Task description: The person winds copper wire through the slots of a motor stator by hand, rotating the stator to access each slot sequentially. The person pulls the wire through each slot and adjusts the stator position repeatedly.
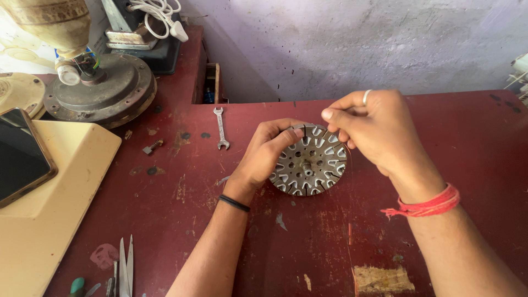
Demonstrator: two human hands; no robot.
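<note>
Bare forearms: left wrist wears a black band, right a red thread and finger ring.

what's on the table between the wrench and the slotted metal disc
Only the left hand, gripping the disc's left edge; otherwise bare red tabletop beside the wrench, in the head view.

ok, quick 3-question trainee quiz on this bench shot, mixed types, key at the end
1. True or false: both hands touch the slotted metal stator disc.
2. Which tool lies on the red table just left of the left hand? A) hammer B) open-ended spanner C) pliers
3. Fill in: the right hand wears a ____ on one finger.

Key: 1 true; 2 B, the spanner; 3 ring.
</note>
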